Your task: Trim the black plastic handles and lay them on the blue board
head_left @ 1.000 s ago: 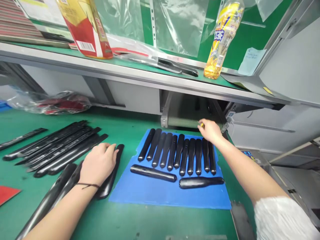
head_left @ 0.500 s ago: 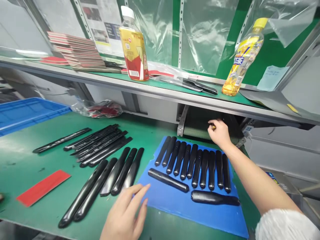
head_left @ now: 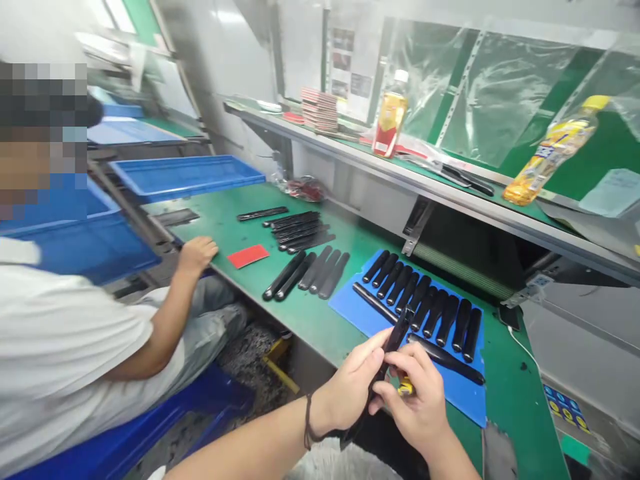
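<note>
My left hand (head_left: 353, 383) is closed around a long black piece (head_left: 399, 332), smooth and glossy, held tilted over the front edge of the table. My right hand (head_left: 423, 397) is closed against the same piece from the right. A small yellow tool (head_left: 405, 386) pokes out between its fingers; its tip is hidden. Behind the hands, a blue sheet (head_left: 350, 303) carries a row of black handle-shaped pieces (head_left: 440, 317). Two more lie crosswise on it, a slim piece (head_left: 374, 302) and a wider piece (head_left: 447, 359).
More black pieces (head_left: 300, 229) lie in groups further left, near a red rectangle (head_left: 248, 257). Two bottles stand on the shelf (head_left: 340, 143) above. At the left sits a co-worker (head_left: 75, 353), one hand resting on the table edge. Blue trays (head_left: 190, 177) are beyond.
The view has swung left, bringing a co-worker into sight. My right hand has come back from under the shelf with the yellow tool. My left hand, earlier open, now grips a black piece.
</note>
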A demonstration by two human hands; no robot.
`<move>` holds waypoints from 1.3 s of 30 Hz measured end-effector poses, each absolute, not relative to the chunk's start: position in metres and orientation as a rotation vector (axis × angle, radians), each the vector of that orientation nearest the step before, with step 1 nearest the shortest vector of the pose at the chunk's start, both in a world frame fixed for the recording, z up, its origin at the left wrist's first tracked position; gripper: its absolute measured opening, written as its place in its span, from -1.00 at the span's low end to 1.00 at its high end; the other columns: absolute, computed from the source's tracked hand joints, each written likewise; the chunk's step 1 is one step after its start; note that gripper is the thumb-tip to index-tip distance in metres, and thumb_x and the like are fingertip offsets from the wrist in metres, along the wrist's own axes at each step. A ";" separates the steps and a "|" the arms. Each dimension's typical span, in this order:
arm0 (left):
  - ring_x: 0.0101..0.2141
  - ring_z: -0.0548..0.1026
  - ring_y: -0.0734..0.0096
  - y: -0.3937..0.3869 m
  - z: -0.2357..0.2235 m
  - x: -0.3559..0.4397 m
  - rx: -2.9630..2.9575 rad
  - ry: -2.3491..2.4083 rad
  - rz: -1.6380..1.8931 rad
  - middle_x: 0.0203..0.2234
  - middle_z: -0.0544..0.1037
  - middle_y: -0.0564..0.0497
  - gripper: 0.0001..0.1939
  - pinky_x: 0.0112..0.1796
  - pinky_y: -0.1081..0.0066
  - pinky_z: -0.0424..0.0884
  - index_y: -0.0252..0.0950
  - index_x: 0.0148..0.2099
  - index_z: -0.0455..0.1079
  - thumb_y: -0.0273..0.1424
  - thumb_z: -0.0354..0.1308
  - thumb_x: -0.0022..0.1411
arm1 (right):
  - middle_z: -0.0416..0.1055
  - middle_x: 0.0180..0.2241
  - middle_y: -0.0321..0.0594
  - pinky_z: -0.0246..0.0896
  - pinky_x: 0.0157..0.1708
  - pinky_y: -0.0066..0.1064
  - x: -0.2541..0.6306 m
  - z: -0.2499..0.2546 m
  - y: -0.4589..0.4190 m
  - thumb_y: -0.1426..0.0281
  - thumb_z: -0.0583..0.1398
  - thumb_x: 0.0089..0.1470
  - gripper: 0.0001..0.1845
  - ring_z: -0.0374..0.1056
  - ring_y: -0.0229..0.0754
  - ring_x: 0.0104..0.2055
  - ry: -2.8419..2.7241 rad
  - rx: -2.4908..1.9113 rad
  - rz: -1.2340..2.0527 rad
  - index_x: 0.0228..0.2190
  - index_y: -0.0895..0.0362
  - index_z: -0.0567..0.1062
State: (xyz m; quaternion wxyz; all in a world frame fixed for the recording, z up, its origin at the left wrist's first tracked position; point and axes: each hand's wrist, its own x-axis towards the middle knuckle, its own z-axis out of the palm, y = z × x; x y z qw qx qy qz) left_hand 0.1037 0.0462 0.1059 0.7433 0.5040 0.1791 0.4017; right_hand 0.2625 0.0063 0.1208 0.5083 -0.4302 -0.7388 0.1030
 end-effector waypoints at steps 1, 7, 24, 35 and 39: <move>-0.70 0.24 0.60 0.036 0.102 0.097 1.039 0.404 0.884 -0.49 0.40 0.05 -0.33 -0.68 0.55 0.16 -0.37 0.43 0.21 0.00 -0.08 0.52 | 0.40 -0.38 -0.28 0.33 -0.45 -0.43 0.252 0.114 0.005 0.42 0.31 0.23 -0.82 0.36 -0.26 -0.41 -1.806 -1.013 0.258 -0.10 0.04 0.59; -0.73 0.22 0.60 0.001 0.088 0.049 1.004 0.610 1.046 -0.64 0.30 0.16 -0.29 -0.68 0.58 0.12 -0.44 0.43 0.18 0.01 -0.05 0.52 | 0.48 -0.41 -0.30 0.36 -0.38 -0.42 0.190 0.099 0.002 0.51 0.27 0.25 -0.90 0.42 -0.28 -0.40 -1.742 -0.958 0.358 -0.28 0.07 0.58; -0.71 0.23 0.66 0.042 0.072 -0.054 0.170 0.799 1.547 -0.44 0.41 0.11 -0.73 -0.66 0.56 0.21 -0.26 -0.22 0.19 -0.20 0.03 0.50 | 0.48 -0.11 -0.02 0.37 -0.39 -0.35 0.130 0.044 0.026 0.41 0.22 0.29 -0.57 0.46 -0.16 -0.28 -1.970 -0.934 0.408 0.17 0.10 0.39; -0.72 0.21 0.71 0.066 0.088 0.001 0.326 0.741 1.537 -0.37 0.39 0.13 -0.74 -0.65 0.58 0.17 -0.24 -0.22 0.18 -0.20 -0.01 0.52 | 0.49 -0.39 -0.23 0.15 -0.46 -0.35 0.149 0.059 0.012 0.54 0.16 0.29 -0.85 0.31 -0.26 -0.47 -2.144 -0.619 0.428 -0.18 0.08 0.47; -0.73 0.17 0.68 0.068 0.089 -0.005 0.397 0.625 1.452 -0.40 0.39 0.12 -0.76 -0.66 0.57 0.13 -0.22 -0.13 0.26 -0.17 -0.02 0.51 | 0.50 -0.40 -0.25 0.25 -0.42 -0.36 0.158 0.072 0.011 0.52 0.20 0.29 -0.88 0.38 -0.25 -0.43 -2.064 -0.693 0.531 -0.19 0.06 0.49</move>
